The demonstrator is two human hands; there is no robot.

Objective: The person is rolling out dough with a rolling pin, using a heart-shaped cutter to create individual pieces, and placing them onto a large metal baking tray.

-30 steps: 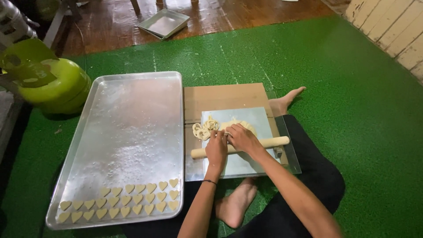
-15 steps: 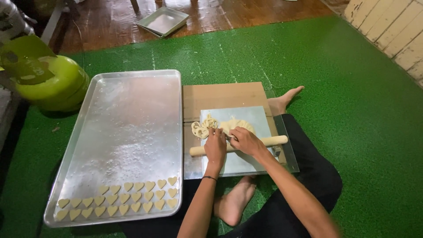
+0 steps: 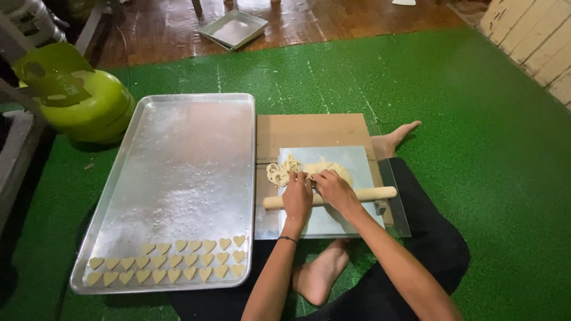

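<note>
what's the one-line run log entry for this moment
left hand: on dough | right hand: on dough | rolling pin: lying across board | baking tray: heart cutouts along near edge

Floor covering: green artificial-turf mat (image 3: 476, 119). Beyond it, glossy dark-brown wooden floorboards (image 3: 333, 21). White painted plank wall (image 3: 535, 47) at upper right. 1 bright-green rounded gas cylinder (image 3: 89, 107) stands at left.

Both bare forearms reach forward from the lower edge, converging. The left hand (image 3: 296, 199), a thin dark band on its wrist, lies knuckles-up with fingers curled down. The right hand (image 3: 334, 189) sits just beside it, fingers bent and pinched toward the left hand's fingertips.
</note>
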